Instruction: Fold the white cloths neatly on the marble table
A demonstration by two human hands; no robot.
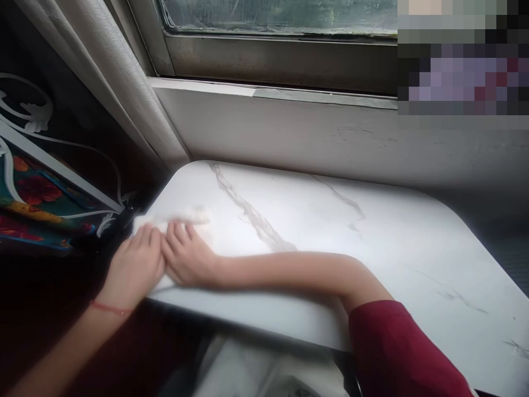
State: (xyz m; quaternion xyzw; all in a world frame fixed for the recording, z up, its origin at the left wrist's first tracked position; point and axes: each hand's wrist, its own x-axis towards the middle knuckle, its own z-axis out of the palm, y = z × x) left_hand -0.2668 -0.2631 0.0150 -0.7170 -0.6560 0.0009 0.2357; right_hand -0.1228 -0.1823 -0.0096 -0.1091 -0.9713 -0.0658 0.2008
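Two flat palms: the left hand (134, 267) and the right hand (188, 259) rest side by side, touching, on a blurred white cloth (185, 216) at the left corner of the marble table (330, 220). Their fingers are stretched out and grip nothing.

A white cloth (173, 219) is held down on the table (372, 237) by the left hand (134, 267) and right hand (190, 259), both flat.

The table (372, 231) is smooth and marble-patterned, white with grey veins and a soft sheen. The white sheet (182, 218) on it looks thin and matt, whether cloth or paper I can't tell. The curtain (111, 71) is coarse pale weave, the window frame (281, 63) dull worn metal.
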